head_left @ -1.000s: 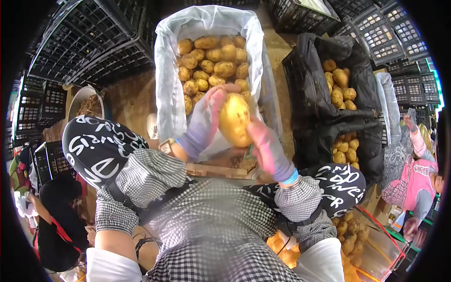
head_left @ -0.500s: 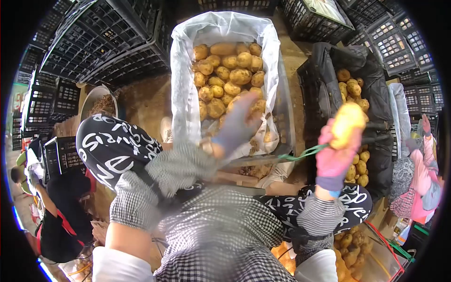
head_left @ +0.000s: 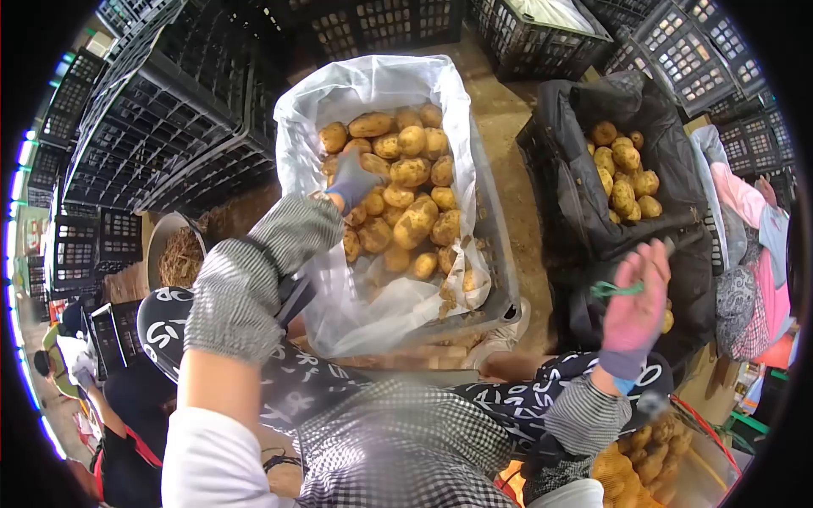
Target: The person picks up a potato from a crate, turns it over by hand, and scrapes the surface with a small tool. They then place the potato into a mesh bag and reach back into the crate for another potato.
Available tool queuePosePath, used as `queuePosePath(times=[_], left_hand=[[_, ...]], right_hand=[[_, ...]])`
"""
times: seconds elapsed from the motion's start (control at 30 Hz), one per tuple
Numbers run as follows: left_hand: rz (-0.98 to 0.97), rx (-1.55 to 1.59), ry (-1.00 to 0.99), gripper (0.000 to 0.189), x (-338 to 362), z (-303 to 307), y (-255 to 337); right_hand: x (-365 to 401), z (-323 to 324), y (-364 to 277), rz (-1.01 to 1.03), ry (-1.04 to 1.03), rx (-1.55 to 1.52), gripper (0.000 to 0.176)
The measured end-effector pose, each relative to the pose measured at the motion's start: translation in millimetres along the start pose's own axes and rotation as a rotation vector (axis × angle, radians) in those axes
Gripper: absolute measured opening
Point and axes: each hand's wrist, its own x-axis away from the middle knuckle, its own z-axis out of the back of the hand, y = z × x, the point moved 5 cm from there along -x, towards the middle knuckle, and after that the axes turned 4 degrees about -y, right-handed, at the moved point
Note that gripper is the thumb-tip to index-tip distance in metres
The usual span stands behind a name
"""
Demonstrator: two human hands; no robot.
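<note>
In the head view, my left hand (head_left: 354, 179), in a grey-purple glove, reaches into a crate (head_left: 500, 279) lined with a white plastic bag (head_left: 292, 135). Its fingers are apart and rest over the potatoes (head_left: 415, 222) inside, which are yellow with brown soil on them. My right hand (head_left: 637, 296), gloved in pink, is raised above my right knee, fingers stretched out and no potato in it. A green string (head_left: 616, 289) hangs about its fingers. Beyond that hand, more potatoes (head_left: 627, 173) lie in a crate with a black liner (head_left: 563, 127).
Stacked black crates (head_left: 161, 118) stand at the left, beside a bucket of dry debris (head_left: 179, 254). An orange net sack (head_left: 622, 474) and potatoes (head_left: 656, 449) lie at my lower right. Other people (head_left: 754, 279) are at the right and left edges.
The potato that was in my right hand is gone from it, and its fingers have opened. My left hand has moved left over the potatoes in the white-lined crate. The view has shifted slightly.
</note>
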Motion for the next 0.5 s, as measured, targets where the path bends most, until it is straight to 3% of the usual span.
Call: queuePosePath(times=[0.03, 0.07, 0.17, 0.27, 0.33, 0.4, 0.47, 0.5], left_hand=[[-0.102, 0.021, -0.092, 0.075, 8.8, -2.4, 22.8], [-0.243, -0.025, -0.124, 0.078, 33.6, 7.3, 61.9], [-0.28, 0.121, -0.278, 0.071, 92.3, 20.1, 130.8], [-0.243, 0.324, -0.416, 0.065, 145.4, 27.2, 168.7], [-0.197, 0.356, -0.445, 0.063, 177.6, 35.7, 185.8], [-0.209, 0.319, -0.422, 0.063, 201.4, 45.2, 196.7], [-0.225, 0.26, -0.389, 0.059, 217.2, 45.6, 192.5], [-0.268, 0.2, -0.348, 0.057, 222.1, 47.0, 188.8]], right_hand=[[8.9, -22.7, 10.0, -0.046, -0.006, 0.101, 0.043], [14.5, -41.0, 19.6, -0.061, -0.138, 0.169, 0.042], [34.0, -77.9, 57.8, -0.115, -0.355, 0.45, 0.042], [62.4, -108.2, 78.6, 0.095, -0.726, 0.675, 0.073], [82.0, -122.5, 87.9, 0.238, -0.797, 0.74, 0.076], [93.8, -132.1, 86.8, 0.056, -0.814, 0.639, 0.073], [106.0, -139.4, 83.2, -0.431, -0.785, 0.287, 0.069], [108.3, -137.3, 86.6, -0.415, -0.816, 0.319, 0.068]])
